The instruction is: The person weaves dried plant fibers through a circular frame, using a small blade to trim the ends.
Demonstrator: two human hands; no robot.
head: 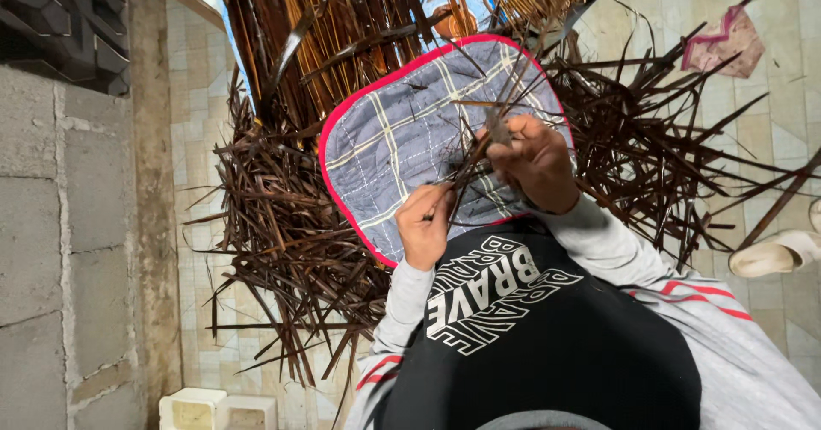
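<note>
My left hand [424, 225] is closed around the lower end of a thin bundle of dark dried leaf strips [479, 143] that rises over my lap. My right hand [537, 163] grips the same strips higher up, fingers pinched around them, and the strip tips fan out above it. Both hands hover over a grey checked quilted mat with a red border [385, 139] spread in front of me. I wear a black top with white print and grey sleeves with red stripes.
A thick pile of brown dried leaf strips [282, 233] surrounds the mat on the tiled floor. Lighter straw-coloured stalks [342, 28] lie at the top. A grey block wall [60, 250] stands left. A pale sandal [778, 255] lies right, a pink cloth [727, 45] beyond.
</note>
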